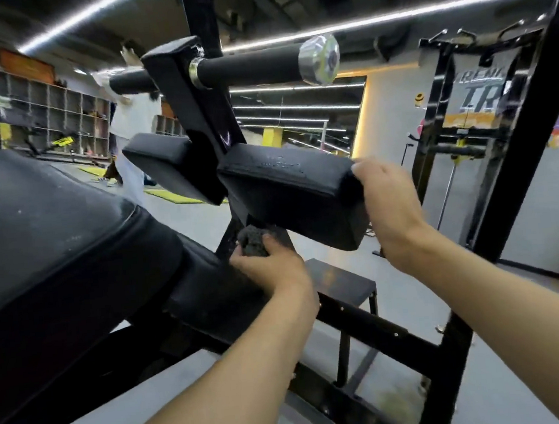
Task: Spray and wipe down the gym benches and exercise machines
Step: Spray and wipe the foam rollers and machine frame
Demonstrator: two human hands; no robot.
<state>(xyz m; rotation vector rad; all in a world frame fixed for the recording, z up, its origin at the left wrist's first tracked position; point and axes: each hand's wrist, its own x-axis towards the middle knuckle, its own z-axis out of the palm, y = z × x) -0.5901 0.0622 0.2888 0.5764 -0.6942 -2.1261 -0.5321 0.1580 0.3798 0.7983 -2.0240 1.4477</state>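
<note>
Below black pad (289, 190), grey cloth (252, 241)

Both bare forearms stretched from the bottom of the frame up toward its centre, the left one from the lower middle, the right one from the right edge. The left hand (271, 268), just below centre, showed its back, fingers curled round a dark grey cloth (252, 244). The right hand (389, 209), higher and right of centre, gripped the end of a black pad (286, 191), fingertips over its top edge.
</note>
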